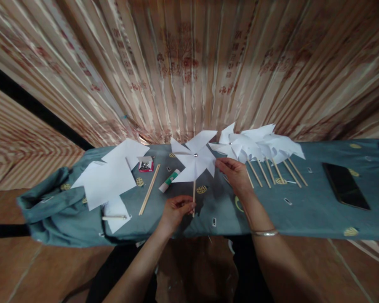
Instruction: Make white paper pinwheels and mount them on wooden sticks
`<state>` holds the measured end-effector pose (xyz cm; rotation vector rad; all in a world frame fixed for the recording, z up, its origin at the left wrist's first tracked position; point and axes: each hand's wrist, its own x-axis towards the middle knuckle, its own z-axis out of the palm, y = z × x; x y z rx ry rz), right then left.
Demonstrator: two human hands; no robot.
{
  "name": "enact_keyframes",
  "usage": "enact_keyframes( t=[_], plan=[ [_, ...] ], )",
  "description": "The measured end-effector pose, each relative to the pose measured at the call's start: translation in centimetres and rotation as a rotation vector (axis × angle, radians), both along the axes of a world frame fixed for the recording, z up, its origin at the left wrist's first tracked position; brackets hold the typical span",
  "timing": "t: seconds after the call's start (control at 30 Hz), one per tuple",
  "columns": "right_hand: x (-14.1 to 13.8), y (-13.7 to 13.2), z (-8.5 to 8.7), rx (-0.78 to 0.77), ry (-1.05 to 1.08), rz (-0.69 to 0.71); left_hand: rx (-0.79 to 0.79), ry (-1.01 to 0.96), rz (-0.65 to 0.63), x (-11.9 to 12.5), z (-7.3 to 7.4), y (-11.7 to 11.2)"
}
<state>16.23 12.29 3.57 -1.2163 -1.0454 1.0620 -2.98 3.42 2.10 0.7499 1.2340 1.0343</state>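
Note:
A white paper pinwheel [196, 162] on a thin wooden stick stands upright in front of me, a shiny round pin at its centre. My left hand [177, 211] pinches the lower end of that stick. At the pinwheel's right side, the fingertips of my right hand [235, 172] are closed on the edge of a blade. Just left of the pinwheel lies a glue stick [169, 181] with a green and white label. Two loose wooden sticks [149, 189] lie farther left, beside a small open red box [145, 164] of shiny pins.
Several finished pinwheels [262, 145] lie in a row at the back right. White paper pieces [110, 181] are piled at the left, with a pen-like object [114, 217] near them. A black phone [346, 186] rests on the right of the teal cloth [306, 219]. Patterned curtains [189, 75] hang behind.

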Motion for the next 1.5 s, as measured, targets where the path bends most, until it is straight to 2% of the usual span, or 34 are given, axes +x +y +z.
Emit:
enact_keyframes(
  t=[0.4, 0.9, 1.23, 1.5],
  plan=[
    [-0.8, -0.7, 0.3, -0.01, 0.07, 0.072, 0.006, -0.012, 0.028, -0.2, -0.1, 0.1],
    [-1.5, -1.5, 0.7, -0.101, 0.173, 0.191, 0.052, 0.052, 0.067, -0.2, 0.0, 0.3],
    [-1.8, -1.9, 1.4, -0.17, 0.255, 0.25, 0.063, 0.05, 0.045, -0.3, -0.1, 0.3],
    [-1.8, -1.7, 0.7, -0.165, 0.352, 0.27, 0.056, 0.056, 0.001, -0.2, -0.1, 0.2]
  ],
)
